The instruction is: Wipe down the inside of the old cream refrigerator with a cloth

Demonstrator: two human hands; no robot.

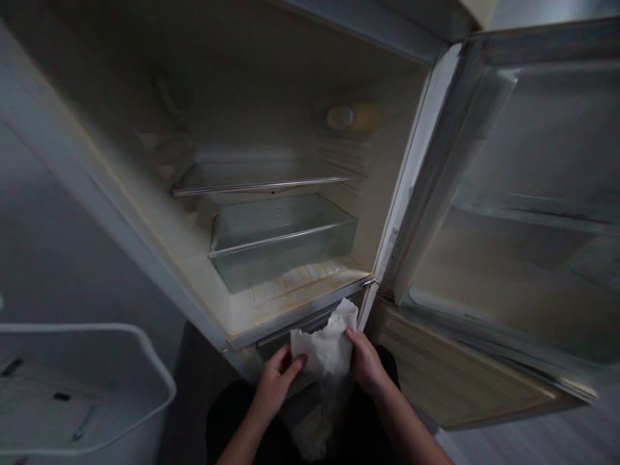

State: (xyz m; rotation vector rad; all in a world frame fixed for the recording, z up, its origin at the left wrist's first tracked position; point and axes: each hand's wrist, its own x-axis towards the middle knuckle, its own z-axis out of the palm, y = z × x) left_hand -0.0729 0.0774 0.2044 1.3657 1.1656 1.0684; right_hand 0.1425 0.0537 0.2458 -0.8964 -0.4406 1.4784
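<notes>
Both my hands hold a crumpled white cloth (325, 349) just below the front edge of an open fridge (271, 213). My left hand (276, 381) grips the cloth's left side with curled fingers. My right hand (365, 363) pinches its right side. The cloth hangs down between my forearms. Inside the fridge I see one glass shelf (261, 187) and a clear drawer (283, 248) under it, with a stained floor (290, 290) in front.
The fridge door (523, 213) stands open to the right, its shelves bare. A white plastic bin or tray (82, 387) sits at the lower left. A round lamp or knob (346, 117) is on the fridge's right inner wall. The room is dim.
</notes>
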